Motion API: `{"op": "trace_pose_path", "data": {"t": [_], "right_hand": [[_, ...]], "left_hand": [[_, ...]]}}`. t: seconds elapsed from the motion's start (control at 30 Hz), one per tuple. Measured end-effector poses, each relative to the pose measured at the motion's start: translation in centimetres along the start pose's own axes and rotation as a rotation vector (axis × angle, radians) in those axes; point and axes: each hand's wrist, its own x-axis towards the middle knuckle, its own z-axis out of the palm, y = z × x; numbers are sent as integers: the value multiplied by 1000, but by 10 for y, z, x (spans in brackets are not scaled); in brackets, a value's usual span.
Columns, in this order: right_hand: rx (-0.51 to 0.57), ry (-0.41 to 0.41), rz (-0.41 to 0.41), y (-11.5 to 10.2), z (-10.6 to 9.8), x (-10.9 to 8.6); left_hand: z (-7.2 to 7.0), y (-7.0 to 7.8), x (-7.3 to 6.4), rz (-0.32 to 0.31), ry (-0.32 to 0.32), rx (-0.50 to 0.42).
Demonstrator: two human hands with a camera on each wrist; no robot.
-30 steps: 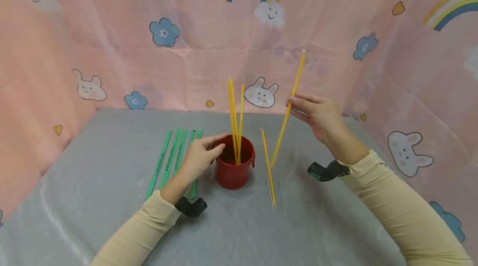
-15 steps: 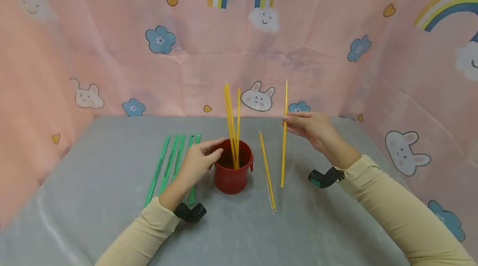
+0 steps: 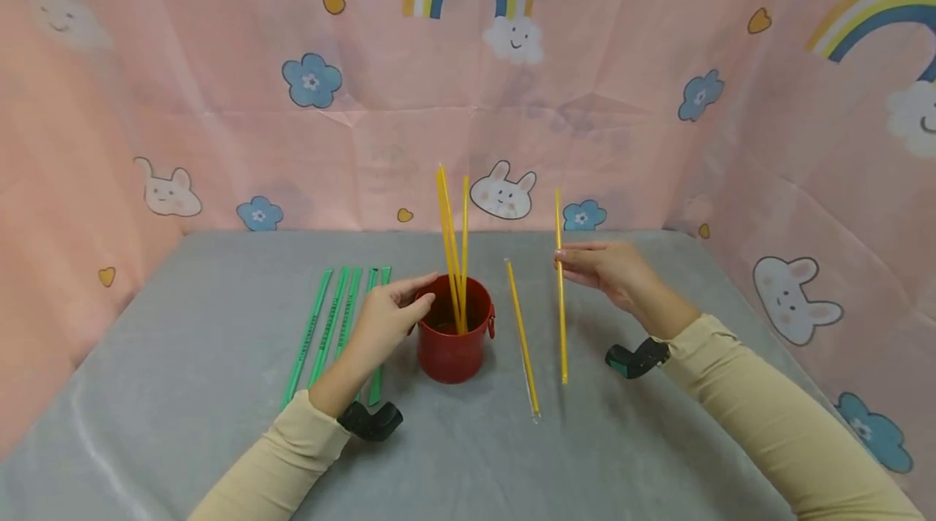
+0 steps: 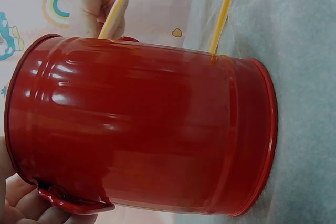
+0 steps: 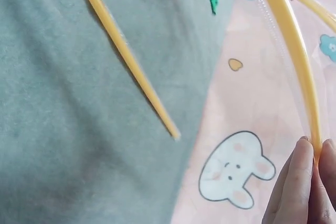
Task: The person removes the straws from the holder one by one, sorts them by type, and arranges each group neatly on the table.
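My right hand (image 3: pixel 614 273) pinches a yellow straw (image 3: pixel 562 326) in a clear wrapper between thumb and fingertips. The straw stands nearly upright, to the right of the red bucket (image 3: pixel 451 360). At the bucket's left rim, my left hand (image 3: pixel 376 322) holds on with thumb and fingers; in the left wrist view those fingers (image 4: pixel 31 205) are by the side handle. Several yellow straws (image 3: pixel 449 249) lean inside the bucket and stick out above its rim. Another wrapped yellow straw (image 3: pixel 522 334) lies on the grey cloth between bucket and right hand.
Several long, thin green packets (image 3: pixel 329 326) with dark print lie side by side left of the bucket, partly behind the left forearm. A grey cloth (image 3: pixel 483 464) covers the table. Pink patterned curtains (image 3: pixel 614 139) hang behind and at both sides.
The right hand has come down and slightly left with its straw, which has swung from slanted to nearly upright. The left hand has stayed at the bucket. The view has tipped slightly up.
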Motion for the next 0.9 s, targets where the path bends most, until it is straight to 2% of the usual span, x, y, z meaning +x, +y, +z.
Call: {"op": "trace_pose_path", "data": {"t": [0.2,0.6,0.9], "right_hand": [[-19,-7,8,7,2,4],[-47,-11,78,26,7,16],[-156,5,117,43,11,28]], "left_hand": [[0,0,2,8,-4,10],[-3,1,0,19,-15,9],[-3,-1,0,14,-16,5]]}}
